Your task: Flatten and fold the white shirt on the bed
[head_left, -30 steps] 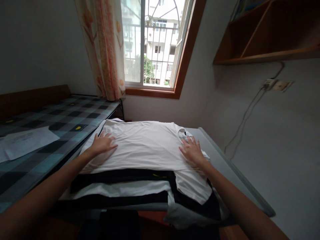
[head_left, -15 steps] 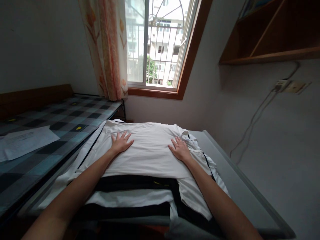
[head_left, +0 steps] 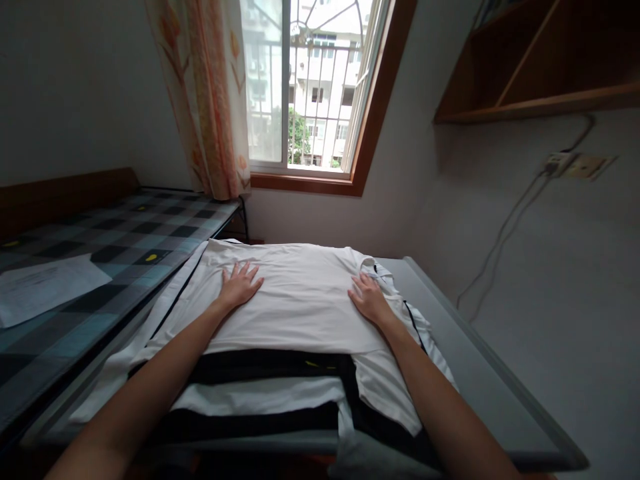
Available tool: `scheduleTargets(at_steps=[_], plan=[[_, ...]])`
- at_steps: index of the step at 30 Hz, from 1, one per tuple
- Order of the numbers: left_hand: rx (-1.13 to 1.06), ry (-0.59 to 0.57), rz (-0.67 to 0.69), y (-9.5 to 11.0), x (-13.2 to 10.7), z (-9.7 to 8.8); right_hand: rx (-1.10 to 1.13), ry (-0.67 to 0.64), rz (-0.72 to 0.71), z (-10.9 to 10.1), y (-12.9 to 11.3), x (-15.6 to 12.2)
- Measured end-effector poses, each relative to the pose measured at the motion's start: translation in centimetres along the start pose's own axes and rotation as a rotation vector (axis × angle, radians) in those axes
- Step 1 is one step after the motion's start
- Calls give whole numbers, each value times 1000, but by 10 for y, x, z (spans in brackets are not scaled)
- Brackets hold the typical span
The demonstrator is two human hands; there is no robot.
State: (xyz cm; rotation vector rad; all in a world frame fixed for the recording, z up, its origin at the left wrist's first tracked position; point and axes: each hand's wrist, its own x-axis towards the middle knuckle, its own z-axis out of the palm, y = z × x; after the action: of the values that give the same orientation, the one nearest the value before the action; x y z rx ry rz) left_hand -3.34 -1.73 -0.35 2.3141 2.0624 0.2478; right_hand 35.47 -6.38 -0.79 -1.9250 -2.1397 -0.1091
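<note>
A white shirt (head_left: 300,300) lies spread out on top of other white garments with black trim (head_left: 280,363). My left hand (head_left: 240,287) rests flat on the left part of the shirt, fingers spread. On the right part, near the bunched collar or sleeve edge, my right hand (head_left: 369,297) lies palm down with its fingers extended. Neither hand grips the cloth. Beneath the pile is a grey table (head_left: 500,387), its right side showing. Folds run across the shirt between the hands.
At the left stands a bed with a checked cover (head_left: 115,257) and paper sheets (head_left: 50,287) on it. A curtain (head_left: 205,100) hangs by the barred window (head_left: 320,100). A wooden shelf (head_left: 540,107) and a socket with cables (head_left: 560,163) are on the right wall.
My right hand has slid a little to the right across the shirt, towards its edge. My left hand stays in about the same place. The view has shifted slightly.
</note>
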Motion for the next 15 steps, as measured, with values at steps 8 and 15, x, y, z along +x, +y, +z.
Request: scheduleTargets(at_steps=[8,15], plan=[[6,13,20,1,-2,0,-28,-82,32,-3,-3,-2],[27,21,23,3,-4,-2,13,-82,33,-3,-2,-3]])
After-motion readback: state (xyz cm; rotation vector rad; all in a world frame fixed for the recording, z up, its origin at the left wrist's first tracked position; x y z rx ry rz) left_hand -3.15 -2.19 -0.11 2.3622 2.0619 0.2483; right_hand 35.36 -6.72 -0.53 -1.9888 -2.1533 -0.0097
